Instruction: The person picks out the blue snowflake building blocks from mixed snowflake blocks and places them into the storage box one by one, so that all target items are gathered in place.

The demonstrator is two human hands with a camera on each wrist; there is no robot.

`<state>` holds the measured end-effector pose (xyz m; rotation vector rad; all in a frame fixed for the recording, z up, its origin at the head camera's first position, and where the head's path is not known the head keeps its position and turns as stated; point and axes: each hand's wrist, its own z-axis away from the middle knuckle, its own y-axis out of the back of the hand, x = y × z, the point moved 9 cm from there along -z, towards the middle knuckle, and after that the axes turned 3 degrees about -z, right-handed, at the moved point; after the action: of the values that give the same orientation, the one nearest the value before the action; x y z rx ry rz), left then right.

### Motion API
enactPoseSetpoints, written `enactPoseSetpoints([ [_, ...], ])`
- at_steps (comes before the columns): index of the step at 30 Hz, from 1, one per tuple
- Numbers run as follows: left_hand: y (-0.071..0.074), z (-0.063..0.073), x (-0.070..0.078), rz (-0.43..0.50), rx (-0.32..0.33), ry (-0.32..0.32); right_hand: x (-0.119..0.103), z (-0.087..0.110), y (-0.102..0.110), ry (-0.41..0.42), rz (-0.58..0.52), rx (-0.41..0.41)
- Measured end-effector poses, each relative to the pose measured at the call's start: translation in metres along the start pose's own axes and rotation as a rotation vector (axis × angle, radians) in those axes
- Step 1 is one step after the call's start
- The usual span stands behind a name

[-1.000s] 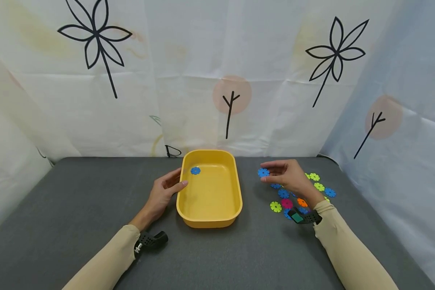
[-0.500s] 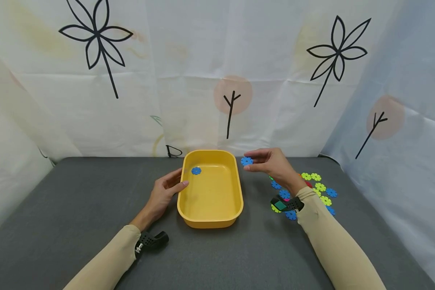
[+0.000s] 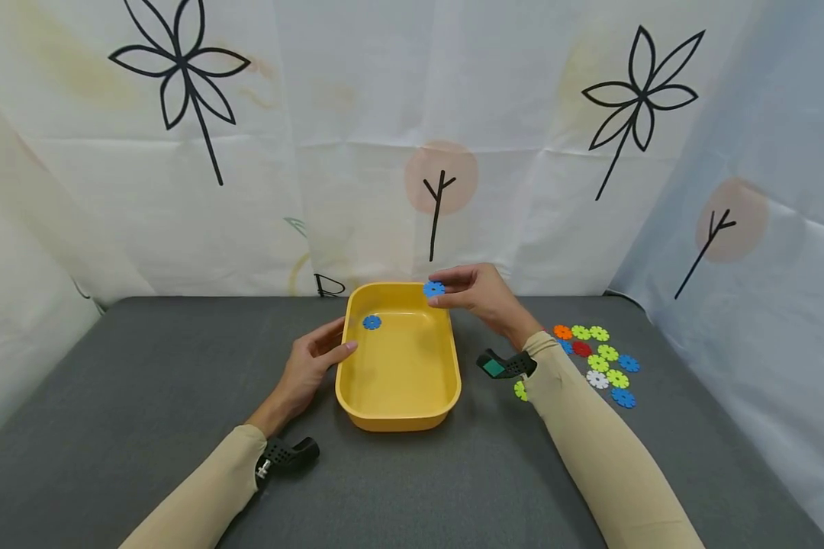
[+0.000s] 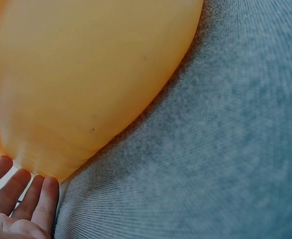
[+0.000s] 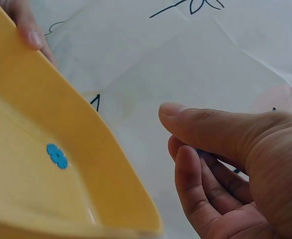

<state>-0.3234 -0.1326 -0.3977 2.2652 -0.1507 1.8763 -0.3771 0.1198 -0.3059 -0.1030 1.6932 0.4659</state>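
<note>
A yellow plastic tub [image 3: 398, 374] stands on the grey table, one blue notched disc [image 3: 371, 322] lying inside toward its far left. My left hand [image 3: 307, 370] holds the tub's left side, thumb over the rim and fingers along the outer wall. In the left wrist view those fingertips [image 4: 49, 186] touch the wall. My right hand [image 3: 481, 299] pinches a second blue notched disc [image 3: 434, 289] between thumb and fingers, over the tub's far right corner. The right wrist view shows this disc almost wholly hidden behind the fingers.
Several loose notched discs lie on the table at right, among them an orange disc [image 3: 562, 332], a red disc [image 3: 581, 348] and a white disc [image 3: 597, 379]. My right forearm [image 3: 604, 450] covers part of this group. A printed white cloth [image 3: 371, 191] hangs behind the table.
My right hand has moved left from above the loose discs to the tub's far right corner, carrying the blue notched disc. My left hand and the tub have stayed put.
</note>
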Motion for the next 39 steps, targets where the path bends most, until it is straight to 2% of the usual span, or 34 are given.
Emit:
enactPoseSetpoints([
  [10,-0.001,-0.002,-0.002,0.001,0.004,0.007,0.002,-0.026,-0.031,-0.006,-0.059,-0.025],
  [18,-0.002,-0.003,-0.001,0.002,0.007,0.017,0.013,-0.04,-0.053,-0.033,-0.051,-0.052],
  [29,-0.003,-0.003,0.0,0.008,-0.014,-0.002,0.027,-0.048,-0.081,-0.096,-0.012,-0.101],
  [39,-0.002,0.0,0.0,0.003,-0.012,-0.016,0.034,-0.048,-0.091,-0.113,0.087,-0.156],
])
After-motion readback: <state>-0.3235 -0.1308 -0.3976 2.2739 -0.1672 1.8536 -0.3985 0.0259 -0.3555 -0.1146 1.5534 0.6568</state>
